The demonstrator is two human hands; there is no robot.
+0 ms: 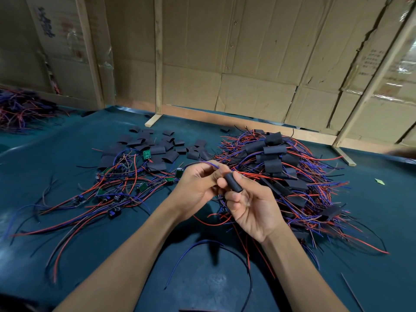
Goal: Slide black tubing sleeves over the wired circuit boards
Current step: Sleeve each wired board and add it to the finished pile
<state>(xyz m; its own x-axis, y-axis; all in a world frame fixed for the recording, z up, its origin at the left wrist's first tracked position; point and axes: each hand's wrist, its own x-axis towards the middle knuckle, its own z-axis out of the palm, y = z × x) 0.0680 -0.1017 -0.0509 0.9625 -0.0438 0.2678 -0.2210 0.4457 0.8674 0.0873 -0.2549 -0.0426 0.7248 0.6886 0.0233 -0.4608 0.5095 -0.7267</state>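
Right hand (249,206) pinches the black sleeve (233,181); left hand (198,183) grips the wires (208,163) feeding into it.

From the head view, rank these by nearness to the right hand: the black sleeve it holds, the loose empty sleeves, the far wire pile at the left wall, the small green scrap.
1. Black sleeve: pinched in the right hand itself.
2. Loose empty sleeves: up and left, mid-table.
3. Green scrap: far right on the mat.
4. Far wire pile: top-left, by the wall.
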